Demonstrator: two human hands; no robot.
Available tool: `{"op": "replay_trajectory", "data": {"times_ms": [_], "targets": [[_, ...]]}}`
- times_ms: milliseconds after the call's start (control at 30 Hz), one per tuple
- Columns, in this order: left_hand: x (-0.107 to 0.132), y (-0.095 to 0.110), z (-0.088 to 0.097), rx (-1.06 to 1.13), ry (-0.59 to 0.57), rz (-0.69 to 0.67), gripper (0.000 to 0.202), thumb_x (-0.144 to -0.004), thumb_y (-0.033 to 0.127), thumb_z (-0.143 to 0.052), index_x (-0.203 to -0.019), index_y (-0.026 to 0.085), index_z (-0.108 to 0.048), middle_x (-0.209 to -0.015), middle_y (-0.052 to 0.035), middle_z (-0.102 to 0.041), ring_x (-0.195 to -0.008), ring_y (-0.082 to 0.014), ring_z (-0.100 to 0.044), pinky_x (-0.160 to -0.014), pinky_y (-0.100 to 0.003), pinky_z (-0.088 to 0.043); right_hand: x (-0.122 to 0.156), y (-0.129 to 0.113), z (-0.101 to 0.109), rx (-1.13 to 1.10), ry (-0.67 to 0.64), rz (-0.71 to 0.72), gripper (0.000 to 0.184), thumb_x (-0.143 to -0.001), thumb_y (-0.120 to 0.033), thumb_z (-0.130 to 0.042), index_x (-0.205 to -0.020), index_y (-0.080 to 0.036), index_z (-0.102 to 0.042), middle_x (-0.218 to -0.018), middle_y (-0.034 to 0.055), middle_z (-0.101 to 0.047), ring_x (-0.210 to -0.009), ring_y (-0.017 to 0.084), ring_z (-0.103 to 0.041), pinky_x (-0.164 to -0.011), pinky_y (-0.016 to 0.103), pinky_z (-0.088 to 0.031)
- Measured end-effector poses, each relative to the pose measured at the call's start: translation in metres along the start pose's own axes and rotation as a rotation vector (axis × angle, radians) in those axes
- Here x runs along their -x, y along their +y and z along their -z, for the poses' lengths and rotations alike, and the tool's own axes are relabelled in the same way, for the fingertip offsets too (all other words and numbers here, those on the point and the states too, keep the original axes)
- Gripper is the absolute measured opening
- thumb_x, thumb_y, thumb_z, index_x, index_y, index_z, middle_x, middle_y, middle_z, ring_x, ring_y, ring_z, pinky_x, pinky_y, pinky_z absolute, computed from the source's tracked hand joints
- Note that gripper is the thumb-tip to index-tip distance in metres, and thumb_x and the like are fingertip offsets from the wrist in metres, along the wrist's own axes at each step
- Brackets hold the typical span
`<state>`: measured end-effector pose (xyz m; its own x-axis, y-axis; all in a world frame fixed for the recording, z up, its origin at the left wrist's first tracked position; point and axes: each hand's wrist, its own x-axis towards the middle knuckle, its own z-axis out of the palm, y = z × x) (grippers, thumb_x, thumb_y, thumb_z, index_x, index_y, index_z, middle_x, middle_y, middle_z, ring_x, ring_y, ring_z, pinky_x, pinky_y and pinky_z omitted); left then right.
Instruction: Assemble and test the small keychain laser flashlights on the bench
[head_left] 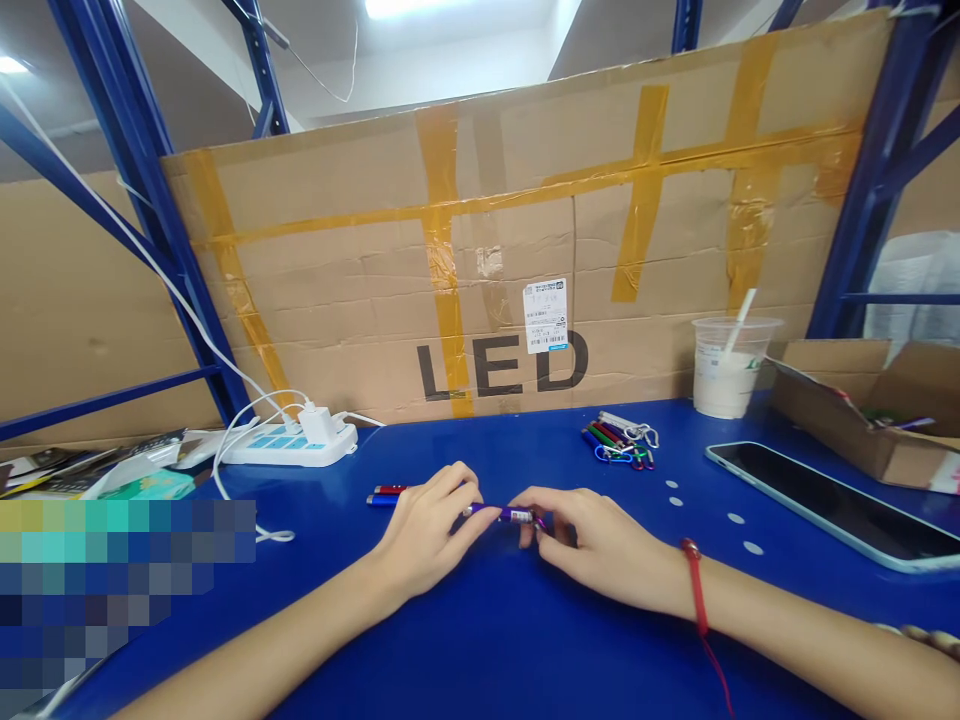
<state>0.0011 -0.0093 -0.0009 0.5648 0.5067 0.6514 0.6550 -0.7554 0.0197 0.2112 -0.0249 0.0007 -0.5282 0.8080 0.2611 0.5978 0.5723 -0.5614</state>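
Head view: both bare hands meet over the middle of a blue tabletop [465, 660], at a slim purple metal tube [516, 515] with a white printed label. The tube lies nearly level between them, just above the surface.

The left hand [431, 525] is mostly closed, palm down: its thumb and forefinger pinch the tube's left end, while the other fingers curl loosely behind. The right hand [600, 535] is half curled, its forefinger over the right end and its thumb lower, near a purple clip [541, 524]. It has hold of that end lightly; exactly which fingertips press on the clip is hidden. A red cord bracelet [697, 590] circles the right wrist.

Just beyond the left hand lie a red tube [388, 490] and a blue tube [381, 501], side by side and partly covered by its fingers. Beyond the right hand sits a pile of coloured tubes with carabiner clips [619, 440]. Farther right are a smartphone [832, 505] lying flat, a plastic cup with a straw [721, 385] and an open cardboard box [832, 430]. A white power strip [292, 452] with plugs in it rests at the back left, before a taped cardboard panel [352, 310] printed "LED".
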Motion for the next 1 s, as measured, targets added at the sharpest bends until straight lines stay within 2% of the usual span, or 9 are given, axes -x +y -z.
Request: {"op": "replay_trajectory", "data": {"times_ms": [133, 300, 367, 467, 567, 700, 767, 867, 1000], "targets": [[0.0000, -0.0017, -0.0006, 0.008, -0.056, -0.018, 0.040, -0.093, 0.035, -0.033, -0.067, 0.016, -0.057, -0.079, -0.0018, -0.055, -0.065, -0.0084, -0.051, -0.053, -0.020, -0.038, 0.0007, -0.0059, 0.0038, 0.049, 0.025, -0.063, 0.033, -0.077, -0.017, -0.044, -0.103, -0.029, -0.060, -0.068, -0.0040, -0.063, -0.057, 0.013, -0.054, -0.056, 0.023, -0.036], [-0.0023, 0.0025, 0.0028, 0.025, -0.166, -0.127, 0.039, -0.093, 0.035, -0.033, -0.071, 0.016, -0.059, -0.081, -0.0024, -0.056, -0.065, -0.0089, -0.052, -0.056, -0.020, -0.040, 0.0015, -0.0077, 0.0048, 0.069, 0.112, -0.057, 0.034, -0.075, -0.018, -0.046, -0.102, -0.029, -0.061, -0.082, -0.0005, -0.063, -0.072, 0.016, -0.056, -0.061, 0.025, -0.037], [-0.0027, 0.0053, 0.0033, 0.033, -0.193, -0.130, 0.037, -0.092, 0.035, -0.035, -0.071, 0.016, -0.058, -0.082, -0.0025, -0.056, -0.065, -0.0091, -0.052, -0.058, -0.021, -0.041, 0.0009, -0.0069, 0.0048, 0.054, 0.101, -0.060, 0.033, -0.073, -0.017, -0.046, -0.099, -0.028, -0.062, -0.081, -0.0004, -0.063, -0.073, 0.016, -0.056, -0.063, 0.025, -0.038], [-0.0019, 0.0075, 0.0021, 0.034, -0.218, -0.152, 0.035, -0.090, 0.035, -0.039, -0.067, 0.016, -0.056, -0.080, -0.0019, -0.057, -0.063, -0.0091, -0.052, -0.057, -0.021, -0.040, 0.0003, -0.0070, 0.0058, 0.009, 0.012, -0.089, 0.033, -0.073, -0.013, -0.042, -0.095, -0.026, -0.063, -0.065, -0.0029, -0.061, -0.061, 0.014, -0.055, -0.059, 0.024, -0.037], [-0.0003, 0.0067, -0.0001, 0.044, -0.213, -0.171, 0.033, -0.088, 0.036, -0.043, -0.064, 0.017, -0.054, -0.079, -0.0014, -0.057, -0.063, -0.0094, -0.051, -0.057, -0.022, -0.039, 0.0006, -0.0085, 0.0072, -0.030, -0.046, -0.097, 0.032, -0.075, -0.012, -0.037, -0.087, -0.025, -0.064, -0.053, -0.0045, -0.056, -0.053, 0.012, -0.053, -0.057, 0.023, -0.037], [0.0006, 0.0052, -0.0003, 0.017, -0.190, -0.205, 0.028, -0.085, 0.035, -0.047, -0.066, 0.017, -0.054, -0.079, -0.0018, -0.057, -0.064, -0.0108, -0.051, -0.056, -0.023, -0.039, 0.0002, -0.0099, 0.0072, -0.030, 0.005, -0.033, 0.029, -0.072, -0.009, -0.038, -0.076, -0.023, -0.064, -0.069, -0.0027, -0.064, -0.067, 0.013, -0.057, -0.065, 0.023, -0.039], [0.0006, 0.0050, 0.0002, -0.013, -0.179, -0.212, 0.024, -0.087, 0.034, -0.046, -0.072, 0.018, -0.057, -0.080, -0.0021, -0.058, -0.065, -0.0114, -0.052, -0.057, -0.023, -0.040, -0.0006, -0.0094, 0.0063, -0.053, 0.026, -0.023, 0.030, -0.071, -0.009, -0.041, -0.080, -0.023, -0.066, -0.078, -0.0018, -0.066, -0.073, 0.014, -0.057, -0.069, 0.024, -0.040], [0.0010, 0.0044, -0.0006, -0.036, -0.140, -0.224, 0.024, -0.088, 0.033, -0.044, -0.077, 0.018, -0.059, -0.080, -0.0021, -0.058, -0.066, -0.0116, -0.052, -0.058, -0.023, -0.041, -0.0019, -0.0072, 0.0046, -0.137, -0.025, -0.013, 0.033, -0.073, -0.011, -0.045, -0.093, -0.023, -0.067, -0.080, -0.0008, -0.066, -0.072, 0.015, -0.057, -0.067, 0.023, -0.042], [0.0028, 0.0025, -0.0041, -0.039, -0.092, -0.262, 0.027, -0.089, 0.033, -0.043, -0.073, 0.017, -0.058, -0.078, -0.0016, -0.057, -0.064, -0.0108, -0.051, -0.057, -0.023, -0.041, -0.0036, -0.0028, 0.0029, -0.266, -0.078, 0.047, 0.026, -0.081, -0.027, -0.052, -0.100, -0.020, -0.068, -0.086, 0.0015, -0.067, -0.074, 0.015, -0.058, -0.066, 0.023, -0.043]]}}
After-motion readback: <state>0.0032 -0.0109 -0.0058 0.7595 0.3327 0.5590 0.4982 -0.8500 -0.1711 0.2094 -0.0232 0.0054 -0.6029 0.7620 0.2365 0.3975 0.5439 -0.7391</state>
